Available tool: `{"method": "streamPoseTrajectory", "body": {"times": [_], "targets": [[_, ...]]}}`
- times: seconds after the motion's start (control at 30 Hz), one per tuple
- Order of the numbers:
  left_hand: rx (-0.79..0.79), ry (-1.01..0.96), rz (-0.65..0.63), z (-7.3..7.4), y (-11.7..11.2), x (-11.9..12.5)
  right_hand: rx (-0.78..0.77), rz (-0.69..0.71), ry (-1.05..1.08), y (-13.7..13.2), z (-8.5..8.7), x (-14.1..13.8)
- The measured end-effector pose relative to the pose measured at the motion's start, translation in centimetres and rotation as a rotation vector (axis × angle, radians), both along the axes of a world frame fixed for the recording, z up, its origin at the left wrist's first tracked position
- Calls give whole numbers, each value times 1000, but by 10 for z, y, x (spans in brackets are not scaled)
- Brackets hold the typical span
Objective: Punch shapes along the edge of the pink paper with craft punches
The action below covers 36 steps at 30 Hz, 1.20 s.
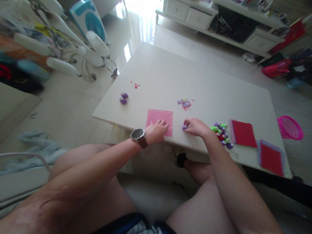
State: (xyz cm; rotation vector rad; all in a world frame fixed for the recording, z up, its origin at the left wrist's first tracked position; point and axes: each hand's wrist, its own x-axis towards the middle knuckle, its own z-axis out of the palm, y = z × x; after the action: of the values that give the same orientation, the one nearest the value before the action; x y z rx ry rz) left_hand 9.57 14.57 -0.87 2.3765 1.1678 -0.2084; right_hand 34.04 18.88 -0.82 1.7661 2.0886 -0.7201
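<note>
A pink square sheet of paper [158, 114] lies near the table's front edge, with small holes punched along its top and right sides. My left hand [158, 130] rests on the sheet with its fingers spread. To the right of the sheet, my right hand [195, 126] grips a small purple craft punch [185, 127] at the tabletop. Just beyond that hand sits a cluster of purple, green and red craft punches [222, 135]. Two more purple punches [123, 98] stand at the left of the table.
A pile of punched paper bits [185, 103] lies mid-table, with a few red bits [136, 86] further left. Red paper stacks [243, 133] lie at the right end of the white table [165, 71]. A pink basket [290, 127] stands beyond that end.
</note>
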Motion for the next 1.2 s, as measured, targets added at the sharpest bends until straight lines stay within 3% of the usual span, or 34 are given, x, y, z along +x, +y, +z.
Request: {"method": "streamPoseTrajectory", "body": {"times": [0.17,0.33,0.43,0.6,0.8,0.93,1.07,1.2], "targets": [[16,-38,-22,-11,-1,3,59,43,-35,0,2,-7],[64,-185,-27,-20,9,10,170,17,203,-3,11,-17],[100,-329,86,-13,21,11,199,-42,404,-6,17,-29],[4,-641,214,1,38,7,251,-123,642,-8,25,-53],[93,-646,366,8,58,-17,367,-213,747,-4,22,-77],[213,-393,504,4,69,-49,422,-23,548,-15,22,-96],[227,-163,613,-6,74,-72,279,234,410,-40,30,-123],[217,-47,634,-15,72,-80,160,436,355,-65,36,-147]]}}
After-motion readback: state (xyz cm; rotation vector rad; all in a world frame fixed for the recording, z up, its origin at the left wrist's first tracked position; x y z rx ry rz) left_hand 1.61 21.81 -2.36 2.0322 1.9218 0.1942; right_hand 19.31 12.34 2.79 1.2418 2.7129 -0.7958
